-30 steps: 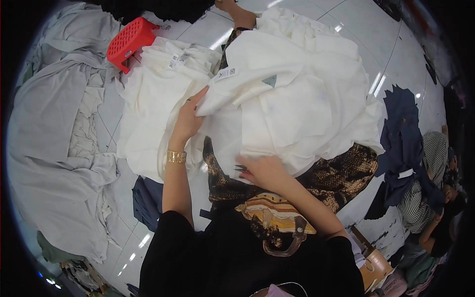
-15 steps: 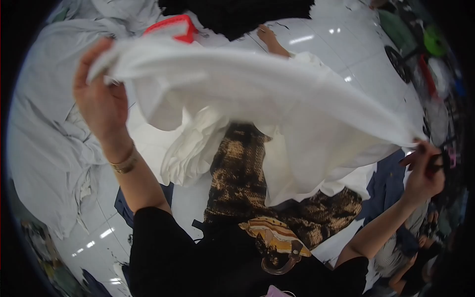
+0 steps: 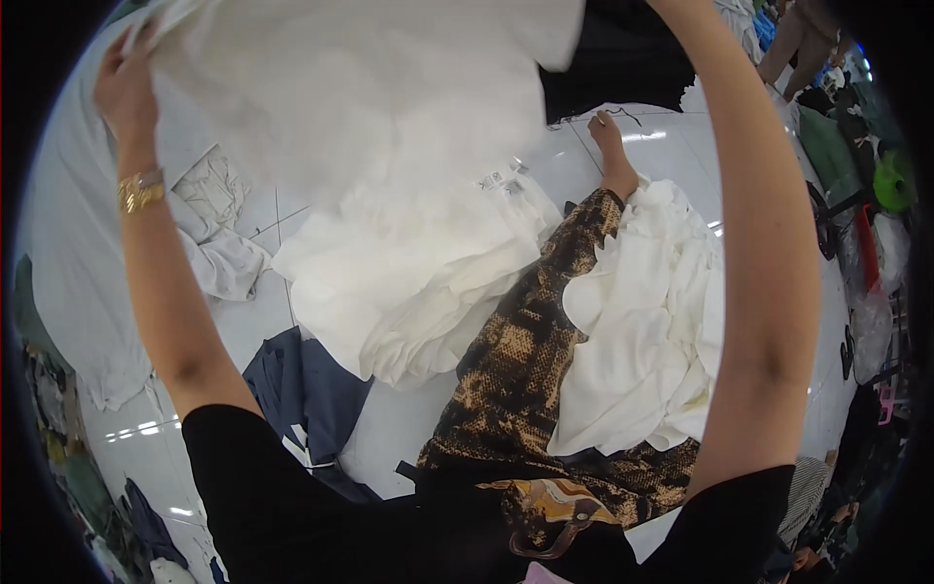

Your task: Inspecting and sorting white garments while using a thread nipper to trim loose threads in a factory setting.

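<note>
My left hand (image 3: pixel 126 92) is raised at the upper left, its fingers closed on the edge of a white cloth (image 3: pixel 370 88). The cloth spreads across the top of the view, slightly blurred. My right arm (image 3: pixel 764 243) stretches far forward, and its hand lies beyond the upper edge. Beneath the raised cloth sits a layered stack of white fabric pieces (image 3: pixel 418 302), beside my patterned trouser leg (image 3: pixel 506 360). On the other side of that leg lies a crumpled heap of white fabric (image 3: pixel 642 321).
Grey-white fabric (image 3: pixel 78 263) covers the floor at left. A dark blue cloth (image 3: pixel 316 394) lies near my left elbow. Black cloth (image 3: pixel 623 63) is spread ahead, by my bare foot (image 3: pixel 608 151). Along the right are a green round object (image 3: pixel 890 182) and plastic bags (image 3: pixel 876 331).
Both arms have reached farther forward, carrying the white cloth up and away from me. My right hand has left the view. The stack and the heap below are now uncovered.
</note>
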Motion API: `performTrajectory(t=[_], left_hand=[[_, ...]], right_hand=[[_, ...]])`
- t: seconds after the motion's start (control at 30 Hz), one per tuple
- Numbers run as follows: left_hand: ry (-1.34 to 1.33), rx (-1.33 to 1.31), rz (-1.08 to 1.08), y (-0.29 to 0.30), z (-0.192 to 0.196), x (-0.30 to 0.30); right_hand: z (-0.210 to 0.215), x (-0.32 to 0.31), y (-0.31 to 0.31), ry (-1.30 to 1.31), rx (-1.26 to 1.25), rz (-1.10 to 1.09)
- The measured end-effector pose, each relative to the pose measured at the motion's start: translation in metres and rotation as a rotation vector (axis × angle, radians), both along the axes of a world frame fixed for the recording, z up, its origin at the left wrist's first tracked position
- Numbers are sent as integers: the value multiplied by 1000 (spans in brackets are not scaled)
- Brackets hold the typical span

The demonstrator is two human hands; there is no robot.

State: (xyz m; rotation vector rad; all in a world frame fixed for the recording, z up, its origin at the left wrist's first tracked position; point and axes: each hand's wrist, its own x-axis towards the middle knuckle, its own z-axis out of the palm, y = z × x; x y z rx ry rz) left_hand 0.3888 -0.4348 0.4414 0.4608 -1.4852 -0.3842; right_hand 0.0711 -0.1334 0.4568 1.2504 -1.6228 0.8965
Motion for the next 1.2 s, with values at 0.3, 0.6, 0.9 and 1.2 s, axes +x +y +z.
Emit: performTrajectory(t=[0.3,0.6,0.9,1.2], left_hand=[[-426,125,103,120,-211,109],[-982,662,-111,225,-401,173],[-868,141,-84,245,-317,34],[-522,1100,-1638,417,-289,-175]], right_hand=[[-234,23,-41,-647,165,113],[-395,109,23,-1336,440,-5],[-309,107,192,-759,409,-233],[-294,102,349,-741,293,-809]])
